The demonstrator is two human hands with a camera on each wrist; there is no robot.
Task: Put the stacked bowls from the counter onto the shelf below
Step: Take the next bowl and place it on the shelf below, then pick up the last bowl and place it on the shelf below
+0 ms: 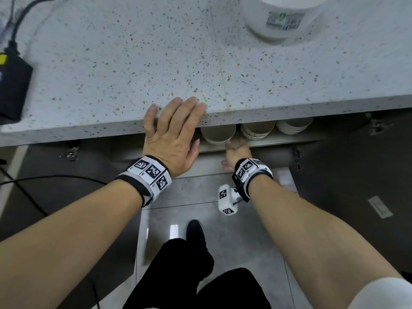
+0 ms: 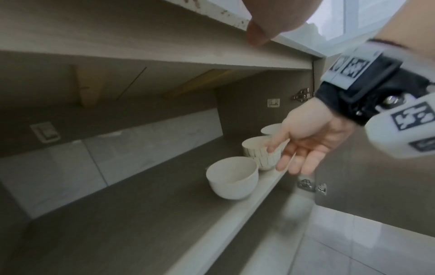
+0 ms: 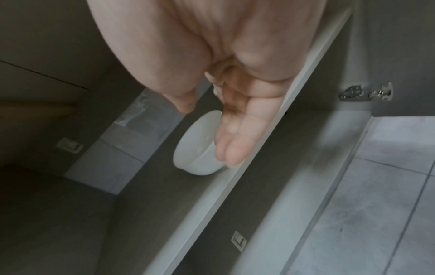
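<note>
Three sets of white bowls stand along the front of the shelf (image 1: 278, 142) under the counter: a plain bowl (image 1: 218, 134), a nested stack with dark stripes (image 1: 256, 130), and another stack (image 1: 294, 126). My right hand (image 1: 234, 148) hangs just in front of the shelf edge between the plain bowl and the striped stack, fingers straight, holding nothing. In the left wrist view the right hand (image 2: 289, 158) is beside the striped stack (image 2: 259, 154), right of the plain bowl (image 2: 233, 178). My left hand (image 1: 178, 126) lies flat over the counter's front edge.
A large white bowl (image 1: 283, 16) with a label sits far back right on the speckled counter (image 1: 133, 63). A black box with cables (image 1: 11, 83) lies at the counter's left edge. Cabinet hinges (image 2: 302, 95) show at the side wall. Tiled floor (image 1: 200, 197) lies below.
</note>
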